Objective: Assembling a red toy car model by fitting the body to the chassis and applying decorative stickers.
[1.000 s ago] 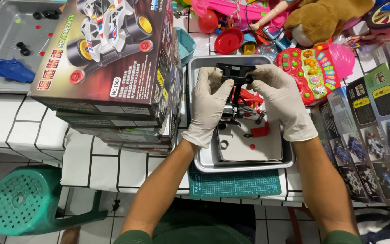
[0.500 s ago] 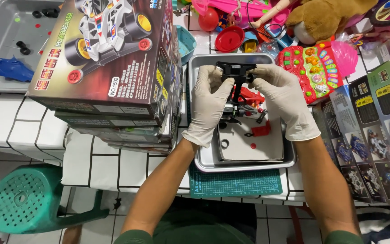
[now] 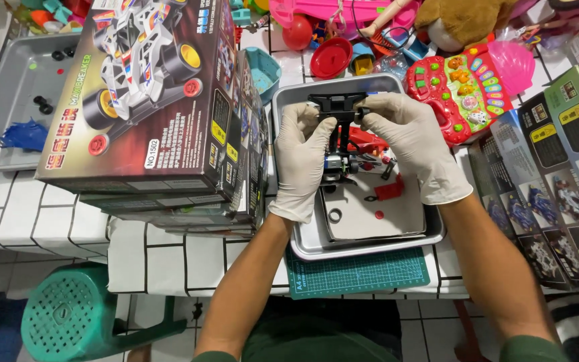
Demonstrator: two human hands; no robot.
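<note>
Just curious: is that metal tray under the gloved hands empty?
Not empty. The metal tray holds a grey card with red bits and a black ring.

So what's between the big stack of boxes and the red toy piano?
In the head view, a grey tray sits between the boxes and the piano, with both gloved hands holding a black toy car frame over it.

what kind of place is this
Probably a toy assembly workbench: gloved hands work a black toy car chassis over a metal tray of small parts, beside stacked model car kit boxes and loose toys.
</note>
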